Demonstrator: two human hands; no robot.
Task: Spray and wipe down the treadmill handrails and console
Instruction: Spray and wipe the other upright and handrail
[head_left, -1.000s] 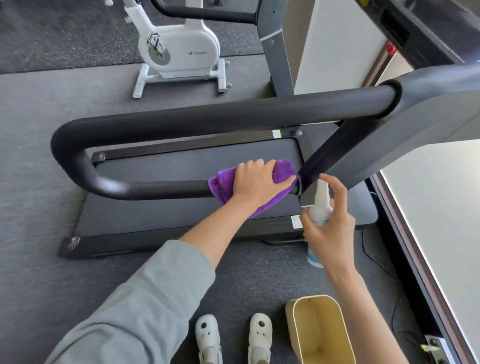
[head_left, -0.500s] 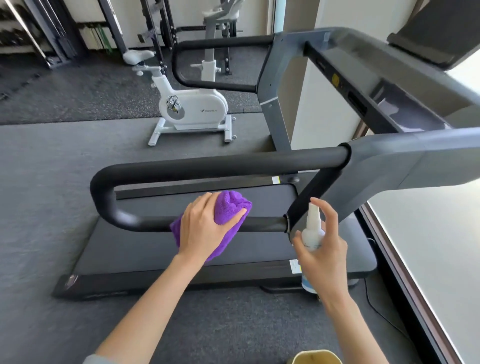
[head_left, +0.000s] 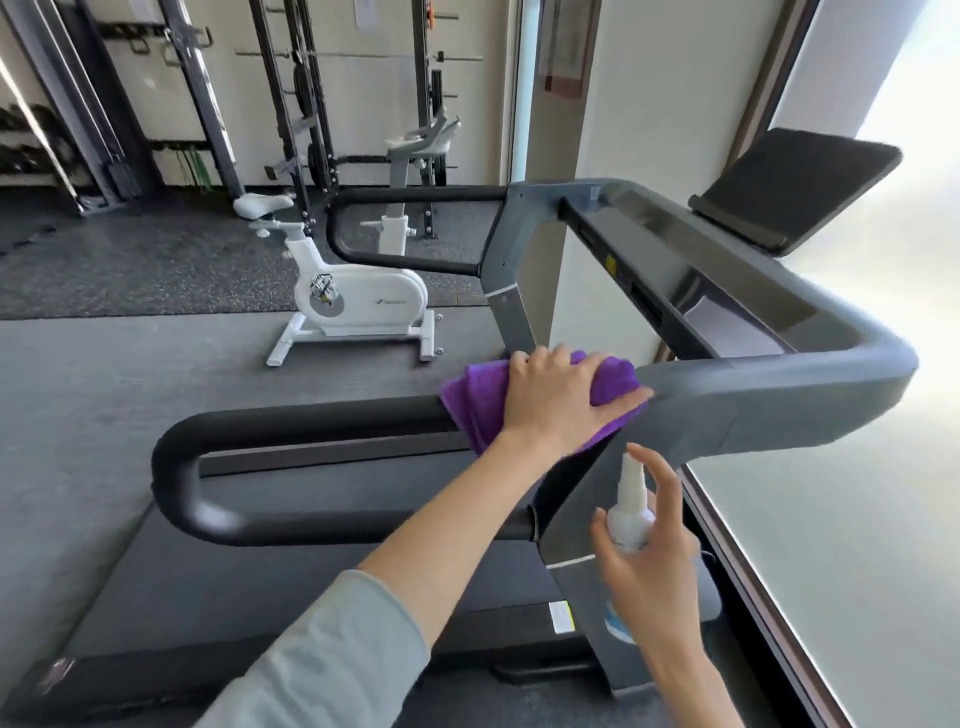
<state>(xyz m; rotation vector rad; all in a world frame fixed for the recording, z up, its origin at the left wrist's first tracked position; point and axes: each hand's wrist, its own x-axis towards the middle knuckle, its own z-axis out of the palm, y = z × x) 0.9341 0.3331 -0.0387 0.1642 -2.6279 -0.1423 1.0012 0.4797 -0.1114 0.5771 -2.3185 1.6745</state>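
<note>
- Sleeve (head_left: 332, 654), pale grey, lies nearest the camera on the left arm, which reaches forward over the treadmill belt (head_left: 291, 587).
- Right hand (head_left: 654, 566) is below and just in front of the near handrail (head_left: 322, 421), where the rail meets the grey frame. Its fingers are curled round a small spray bottle (head_left: 629, 514), with the forefinger raised beside the nozzle, likely so it is ready to press down for another spray.
- Bottle stands upright with its nozzle pointing up toward the handrail joint. The body is pale and see-through; how much liquid is in it cannot be told, as the hand covers most of it.
- Left hand (head_left: 561, 400) sits on top of the handrail at its far right end. Fingers and thumb are wrapped over a purple cloth (head_left: 483, 405), pressing it onto the rail, probably so the cloth hugs the round bar as it wipes.
- Cloth hangs down a little on the left of the hand and touches the grey frame on the right.
- Console (head_left: 727, 301) is beyond the handrail to the right, with a dark tablet shelf (head_left: 795, 187) above it. Neither hand touches the console, so that part seems yet to be wiped.
- Second handrail (head_left: 410, 195) lies farther back, on the other side of the belt.
- White exercise bike (head_left: 358, 301) stands beyond the handrail on the left, well apart from it.
</note>
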